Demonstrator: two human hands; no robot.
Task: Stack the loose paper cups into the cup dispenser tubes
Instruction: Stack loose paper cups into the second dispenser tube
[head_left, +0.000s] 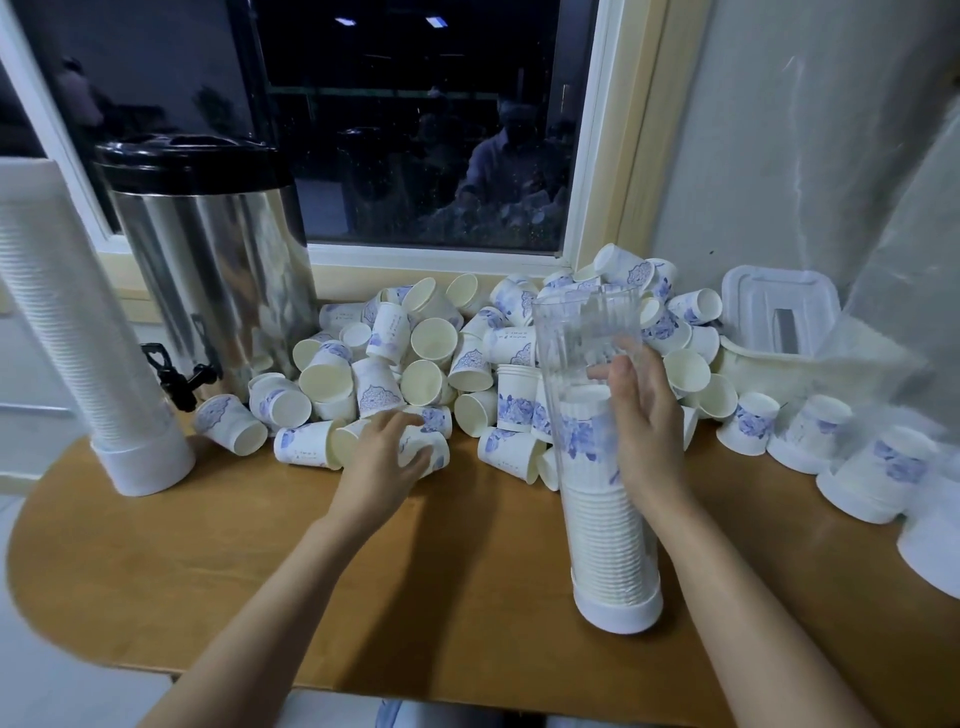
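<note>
Our right hand (644, 431) lay flat, fingers straight, pressed against upright tube (587, 332), stack part-way up | our left hand (382, 452) had fingers curled round cup (428, 451) lying on its side at pile (415, 353) edge | tube stood right of that cup, opening on top | we judged: left hand nearer; cup must go up, across, on end

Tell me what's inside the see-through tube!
A stack of paper cups fills the clear tube about halfway; its top is empty. The right hand hides part of the stack.
</note>
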